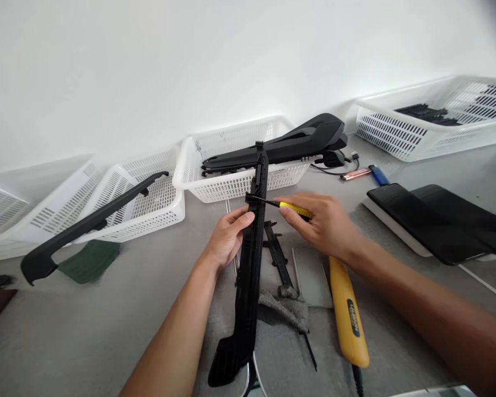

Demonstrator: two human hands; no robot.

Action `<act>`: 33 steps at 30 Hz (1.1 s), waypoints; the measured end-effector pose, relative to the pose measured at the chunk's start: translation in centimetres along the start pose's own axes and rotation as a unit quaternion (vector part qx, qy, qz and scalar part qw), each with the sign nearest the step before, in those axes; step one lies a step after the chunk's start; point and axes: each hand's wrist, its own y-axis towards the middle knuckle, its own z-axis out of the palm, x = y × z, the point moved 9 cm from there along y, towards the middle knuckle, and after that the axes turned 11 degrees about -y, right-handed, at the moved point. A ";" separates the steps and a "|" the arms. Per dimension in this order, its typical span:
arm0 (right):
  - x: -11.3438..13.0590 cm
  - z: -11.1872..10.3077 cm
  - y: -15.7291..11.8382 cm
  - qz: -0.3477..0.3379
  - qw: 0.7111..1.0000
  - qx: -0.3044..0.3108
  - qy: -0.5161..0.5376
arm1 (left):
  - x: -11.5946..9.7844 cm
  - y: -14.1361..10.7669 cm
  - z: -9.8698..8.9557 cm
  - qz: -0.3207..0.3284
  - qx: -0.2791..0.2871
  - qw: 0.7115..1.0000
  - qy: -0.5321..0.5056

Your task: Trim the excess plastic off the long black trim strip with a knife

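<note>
On the left of the grey tabletop [128,325], a long black plastic trim piece [103,212] leans across a white perforated plastic basket [149,225]. Rightward, the left hand [226,238] pinches a long, black, ribbed plastic strip [248,275] between thumb and fingers, its broad foot toward the tabletop's front edge. The right hand's [324,218] fingers are wrapped round a slim, yellow-handled tool [295,209], its dark shaft reaching the strip's upper part. Farther right, near the tabletop's back edge, a white slotted plastic basket [391,135] holds black parts [430,114].
</note>
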 end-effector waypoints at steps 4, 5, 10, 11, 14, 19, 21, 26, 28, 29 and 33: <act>-0.2 -0.4 0.0 0.016 1.000 -0.021 -0.002 | 0.0 -0.1 0.0 -0.006 0.000 1.000 0.002; -0.2 -0.3 0.0 0.015 1.000 -0.021 -0.005 | 0.1 -0.1 0.0 -0.006 0.000 1.000 0.003; 0.1 0.3 -0.1 -0.002 1.000 0.001 -0.017 | 0.1 0.0 -0.1 -0.002 -0.004 1.000 0.008; 0.2 0.3 -0.2 -0.005 1.000 0.004 -0.017 | 0.1 0.0 -0.1 0.000 -0.005 1.000 0.009; 0.3 0.4 -0.2 -0.011 1.000 0.009 -0.026 | 0.1 0.0 -0.1 0.002 -0.008 1.000 0.011; 0.2 0.4 -0.3 -0.002 0.998 0.007 -0.055 | 0.0 -0.1 -0.2 0.004 -0.017 1.000 0.015; 0.4 0.3 -0.5 -0.001 0.998 0.004 -0.063 | 0.0 -0.1 -0.3 0.004 -0.017 1.000 0.015; 1.2 -0.2 -0.6 -0.021 0.997 0.000 -0.069 | -0.2 -0.2 0.0 0.011 -0.011 1.000 0.015; 1.0 -0.5 -0.5 -0.016 0.998 -0.013 -0.067 | -0.2 -0.2 0.1 0.011 -0.011 1.000 0.015; 0.8 -0.6 -0.4 -0.011 0.998 -0.019 -0.065 | -0.2 -0.2 0.1 0.010 -0.012 1.000 0.017; 0.7 -0.1 -0.3 -0.009 0.998 -0.013 -0.057 | -0.2 -0.3 0.1 0.008 -0.016 0.999 0.030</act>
